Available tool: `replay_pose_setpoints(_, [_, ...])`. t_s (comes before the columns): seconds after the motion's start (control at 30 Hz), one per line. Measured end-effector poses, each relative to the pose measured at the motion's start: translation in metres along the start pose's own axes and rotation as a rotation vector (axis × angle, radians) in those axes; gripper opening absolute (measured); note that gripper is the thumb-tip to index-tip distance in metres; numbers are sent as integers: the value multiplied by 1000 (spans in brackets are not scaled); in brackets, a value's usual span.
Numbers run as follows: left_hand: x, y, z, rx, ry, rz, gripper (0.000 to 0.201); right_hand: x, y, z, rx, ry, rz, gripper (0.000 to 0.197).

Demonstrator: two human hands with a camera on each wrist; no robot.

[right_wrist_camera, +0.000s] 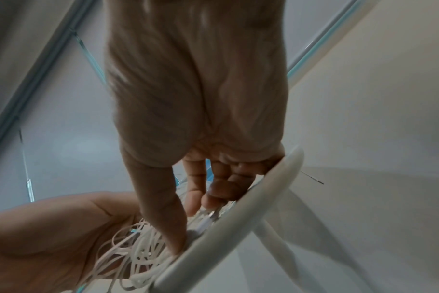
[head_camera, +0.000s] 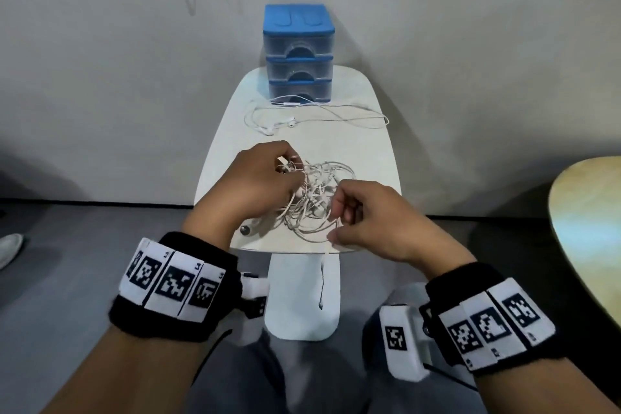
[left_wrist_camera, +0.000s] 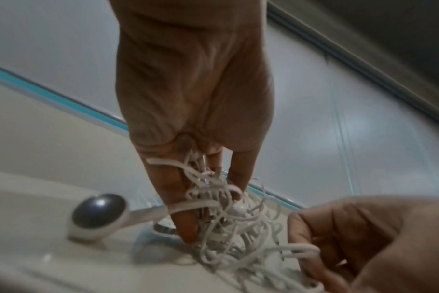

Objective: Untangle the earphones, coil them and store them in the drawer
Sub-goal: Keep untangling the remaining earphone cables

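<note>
A tangled bundle of white earphone cords (head_camera: 314, 198) lies on the near part of the small white table (head_camera: 366, 151). My left hand (head_camera: 265, 175) grips the left side of the tangle (left_wrist_camera: 221, 210), with cords looped over its fingers (left_wrist_camera: 183, 218). My right hand (head_camera: 366, 212) pinches cords at the tangle's right edge (right_wrist_camera: 138, 249) by the table rim (right_wrist_camera: 238, 218). One cord end (head_camera: 322, 286) hangs over the front edge. A second, loose white earphone set (head_camera: 285, 121) lies farther back. The blue three-drawer box (head_camera: 299, 54) stands at the table's far end, drawers closed.
A grey earbud head (head_camera: 245, 229) lies at the table's near left edge, large in the left wrist view (left_wrist_camera: 98, 212). A round wooden table (head_camera: 591, 232) is at the right. A wall runs behind. The table's white base (head_camera: 302, 296) stands between my knees.
</note>
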State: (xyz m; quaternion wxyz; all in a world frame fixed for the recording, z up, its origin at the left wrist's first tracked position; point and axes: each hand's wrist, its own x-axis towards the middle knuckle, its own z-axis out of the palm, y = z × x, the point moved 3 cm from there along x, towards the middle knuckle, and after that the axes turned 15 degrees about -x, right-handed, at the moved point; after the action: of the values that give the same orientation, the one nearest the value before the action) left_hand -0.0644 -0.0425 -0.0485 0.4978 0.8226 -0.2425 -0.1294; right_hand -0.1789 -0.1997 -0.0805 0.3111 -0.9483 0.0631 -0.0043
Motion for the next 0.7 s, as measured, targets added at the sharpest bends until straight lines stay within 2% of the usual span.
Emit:
replay_pose_setpoints(0.1, [-3,-9,-4,-157,28,-74,1,-2,1,1,41,10,-18,32])
replay_pose_setpoints(0.3, [-9,-25,3,-292,29,-139,7,-8,6,3,165,4,-23,42])
replay_pose_setpoints(0.57, [-13,-32,9,-332,157,-131,17,-13,2,2,100,56,15,50])
replay_pose_setpoints(0.7, [-13,-35,9,-352,183,-127,19,-17,-1,0,251,33,-15,54])
